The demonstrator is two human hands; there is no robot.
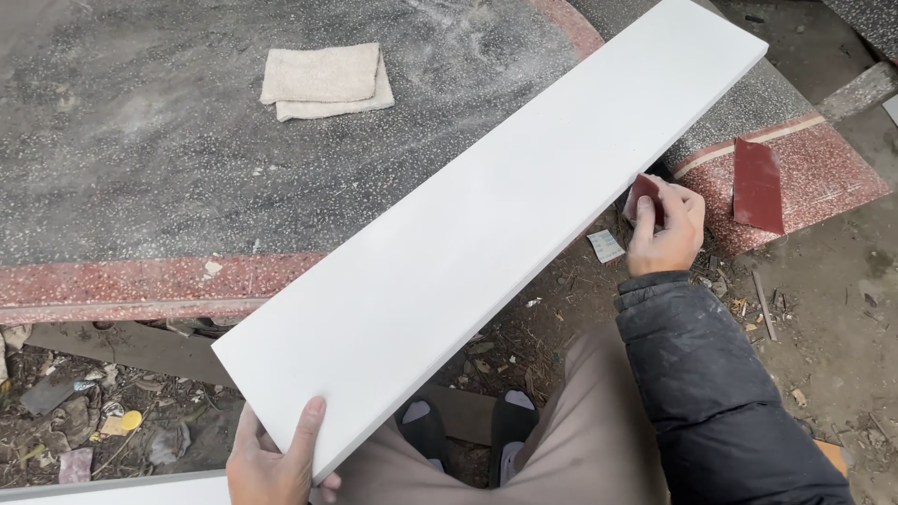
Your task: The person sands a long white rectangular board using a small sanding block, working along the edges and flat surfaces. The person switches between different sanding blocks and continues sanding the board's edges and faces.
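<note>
the long white board (pixel 486 201) lies slantwise, its far end resting on the dusty speckled stone slab (pixel 140 159) and its near end carried over open ground by the left hand (pixel 271 458). that hand cups the near corner from below with the thumb laid flat on the top face, a clamping hold that seems to keep the board level and steady. the right hand (pixel 666 229) sits at the board's right edge, about midway along, its fingers pressed together around a folded piece of dark red sandpaper (pixel 645 198) held against that edge; gripped this way, the paper meets the narrow side rather than the broad face.

a folded beige cloth (pixel 325 82) lies on the slab at the far left, well apart from the board, amid pale dust. a second dark red sheet (pixel 758 185) rests on the slab's red border at the right. below is bare dirt strewn with leaves, scraps and debris, outdoors; the person's knees and dark shoes show near the bottom.
</note>
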